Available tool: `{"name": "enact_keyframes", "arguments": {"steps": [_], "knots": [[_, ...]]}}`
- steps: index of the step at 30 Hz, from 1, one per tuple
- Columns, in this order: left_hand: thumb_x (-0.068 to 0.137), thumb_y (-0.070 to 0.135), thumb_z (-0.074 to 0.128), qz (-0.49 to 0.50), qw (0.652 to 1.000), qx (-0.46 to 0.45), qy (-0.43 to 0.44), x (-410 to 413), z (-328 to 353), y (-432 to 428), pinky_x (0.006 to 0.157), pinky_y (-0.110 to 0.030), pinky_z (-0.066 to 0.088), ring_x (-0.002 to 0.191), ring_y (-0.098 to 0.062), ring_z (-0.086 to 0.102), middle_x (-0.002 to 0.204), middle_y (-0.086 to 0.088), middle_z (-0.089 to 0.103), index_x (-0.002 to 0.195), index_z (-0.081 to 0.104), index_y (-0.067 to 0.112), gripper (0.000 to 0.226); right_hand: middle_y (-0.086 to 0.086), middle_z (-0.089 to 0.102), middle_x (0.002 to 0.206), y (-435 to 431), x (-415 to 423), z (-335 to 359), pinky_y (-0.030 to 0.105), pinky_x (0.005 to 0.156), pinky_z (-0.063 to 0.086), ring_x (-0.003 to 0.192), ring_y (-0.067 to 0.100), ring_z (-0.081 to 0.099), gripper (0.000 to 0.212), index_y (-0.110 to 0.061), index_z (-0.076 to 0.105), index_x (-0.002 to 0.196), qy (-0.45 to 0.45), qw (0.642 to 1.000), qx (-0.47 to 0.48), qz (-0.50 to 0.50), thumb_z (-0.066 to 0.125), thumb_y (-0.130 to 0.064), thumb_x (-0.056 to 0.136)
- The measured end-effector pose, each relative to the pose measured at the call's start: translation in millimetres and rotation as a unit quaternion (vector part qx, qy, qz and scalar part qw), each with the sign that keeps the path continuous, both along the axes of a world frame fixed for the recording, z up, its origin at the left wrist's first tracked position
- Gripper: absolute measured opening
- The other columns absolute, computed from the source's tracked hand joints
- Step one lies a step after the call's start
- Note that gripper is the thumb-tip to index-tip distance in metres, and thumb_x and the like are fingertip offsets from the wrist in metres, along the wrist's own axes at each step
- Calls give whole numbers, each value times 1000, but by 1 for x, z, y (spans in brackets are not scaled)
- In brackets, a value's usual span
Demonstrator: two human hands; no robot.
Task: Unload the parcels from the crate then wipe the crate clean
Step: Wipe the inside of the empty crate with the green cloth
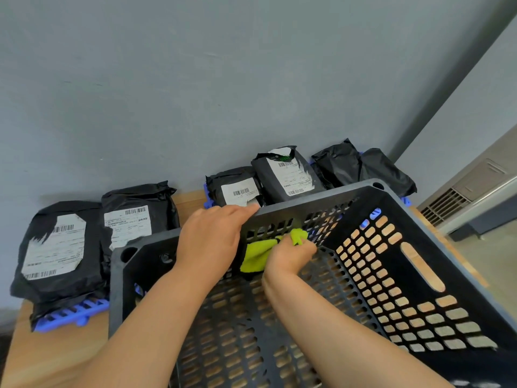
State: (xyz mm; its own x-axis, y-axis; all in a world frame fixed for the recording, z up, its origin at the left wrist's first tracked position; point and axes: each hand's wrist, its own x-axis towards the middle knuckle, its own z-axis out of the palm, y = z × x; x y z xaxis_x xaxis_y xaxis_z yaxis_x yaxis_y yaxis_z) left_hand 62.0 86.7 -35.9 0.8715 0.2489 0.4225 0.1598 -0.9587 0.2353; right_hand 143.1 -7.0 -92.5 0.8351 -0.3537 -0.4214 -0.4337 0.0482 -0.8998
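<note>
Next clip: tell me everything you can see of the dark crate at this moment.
The crate is dark grey plastic, open-topped, with slotted walls and floor, a long handle slot in its right wall and round holes at the rim corners. Its floor is bare. It rests on the wooden table, whose wood shows through the slots. The left hand grips its far rim; the right hand holds a yellow-green cloth against the far wall's inside.

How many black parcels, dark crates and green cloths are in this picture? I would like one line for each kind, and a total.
parcels: 6
crate: 1
cloth: 1
Total: 8
</note>
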Motion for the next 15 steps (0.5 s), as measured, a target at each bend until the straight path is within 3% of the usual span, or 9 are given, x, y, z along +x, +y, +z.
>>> {"name": "enact_keyframes", "arguments": {"steps": [2,6,10,13,15], "knots": [[77,-2,66,4,1000,7,-5,0,-1,0,60,-33,46,73,-22,66,95,4,72,120,64,26,52,13,44,125,0,-5,17,30,81,39,93,22,49,16,-7,43,107,-50,999,12,14,52,-7,93],[80,8,51,15,1000,19,-14,0,-1,-2,58,-33,47,70,-22,65,93,5,73,118,65,27,46,4,38,118,0,-9,45,26,87,40,99,16,45,19,-13,40,102,-145,988,46,16,55,-8,92],[81,12,49,18,1000,11,-16,2,0,-10,65,-35,48,78,-22,67,101,4,72,117,66,24,43,-2,33,114,2,-8,39,12,75,32,94,13,42,20,-14,40,102,-171,985,24,15,55,-6,92],[83,11,57,3,1000,26,-15,7,-2,-19,73,-39,51,90,-24,67,115,1,68,119,65,25,39,-2,30,114,4,-7,18,15,77,31,92,13,40,21,-15,39,102,-150,988,-18,18,52,-2,92],[80,11,68,-3,1000,29,-5,8,-4,-24,79,-41,50,99,-23,64,123,0,64,123,62,26,45,1,31,118,4,-7,1,25,83,36,94,16,42,22,-12,41,107,-122,991,-46,24,50,1,92]]}}
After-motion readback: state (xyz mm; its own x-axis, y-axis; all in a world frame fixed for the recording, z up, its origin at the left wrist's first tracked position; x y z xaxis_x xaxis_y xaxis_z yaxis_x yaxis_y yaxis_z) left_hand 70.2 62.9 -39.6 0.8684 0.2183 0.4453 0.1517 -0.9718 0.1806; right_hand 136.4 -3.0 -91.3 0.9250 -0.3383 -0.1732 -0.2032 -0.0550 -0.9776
